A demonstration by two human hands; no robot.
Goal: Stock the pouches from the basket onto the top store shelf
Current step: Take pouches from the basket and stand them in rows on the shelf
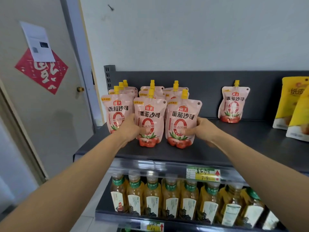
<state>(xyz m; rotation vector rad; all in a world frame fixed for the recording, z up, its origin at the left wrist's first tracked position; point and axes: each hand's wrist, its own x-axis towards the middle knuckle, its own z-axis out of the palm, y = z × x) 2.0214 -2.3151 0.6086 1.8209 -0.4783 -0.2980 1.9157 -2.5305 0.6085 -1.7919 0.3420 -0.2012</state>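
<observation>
1. The left hand [129, 127] gripped the middle front pouch [149, 118] at its left edge. The thumb pressed across the printed face and the fingers curled out of sight behind.
2. The right hand [203, 129] held the right front pouch [183, 118] the mirrored way, at its right edge, with the thumb on the front and the fingers hidden behind.
3. Both pouches stood upright, side by side and almost touching. Their bases were down on the top shelf [234, 141], near its front lip and towards its left end.
4. A third front pouch [115, 113] stood just left of the left hand, with further rows lined up behind all three. A lone pouch [234, 104] stood well apart to the right, against the back panel.
5. The shelf was a flat, matt, dark grey board. The pouches were soft glossy film, bulging low and flattening to a sealed top, each with a yellow spout cap and a small punched corner hole.
6. Each was pale pink with bold black Chinese lettering, a large red ring, and red tomatoes with green leaves at the base.
7. Yellow bags [294, 106] stood at the far right, and amber bottles [168, 198] filled the shelf below.
</observation>
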